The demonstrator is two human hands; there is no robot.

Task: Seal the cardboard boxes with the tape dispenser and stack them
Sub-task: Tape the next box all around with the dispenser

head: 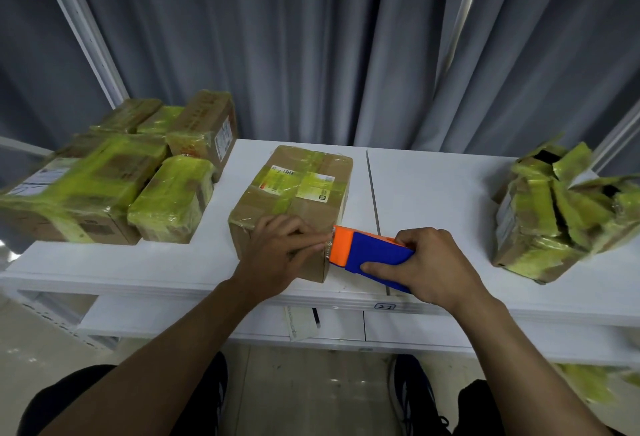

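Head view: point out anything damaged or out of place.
The rightmost box on the table is torn open on top, ragged flaps and yellow-green tape sticking up around dark gaps. The boxes on the left are wrapped shut, and the centre box, where the right hand holds the tape dispenser, looks intact.

Blue/orange tape dispenser (pixel 367 255); brown box (pixel 294 200) w/ yellow-green tape.

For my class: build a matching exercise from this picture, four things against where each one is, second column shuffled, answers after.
Things: 1 tape dispenser; 2 middle box; 3 torn box; 4 pile of taped boxes.
Places: A left end of the table; B in the right hand; C under the left hand; D right end of the table.
Pairs: 1-B; 2-C; 3-D; 4-A.
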